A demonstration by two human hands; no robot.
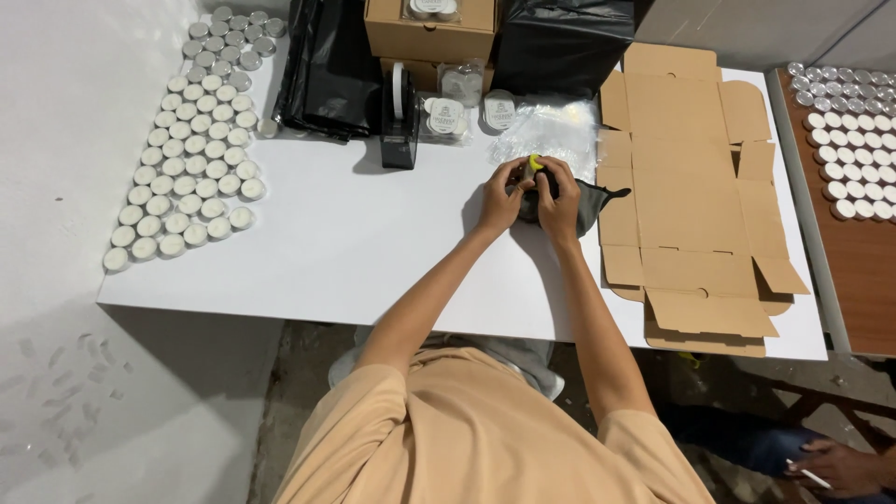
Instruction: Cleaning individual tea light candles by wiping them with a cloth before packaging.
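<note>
Together, the left hand [502,201] and right hand [560,201] are pinching a dark pouch [588,205] between curled fingers, left of the flat cardboard box [686,187].

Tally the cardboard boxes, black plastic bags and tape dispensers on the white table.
Flat unfolded cardboard boxes: 1
Assembled cardboard boxes: 2, stacked
Black plastic bags: 2, the second at the right
Tape dispensers: 1
Total: 6
</note>
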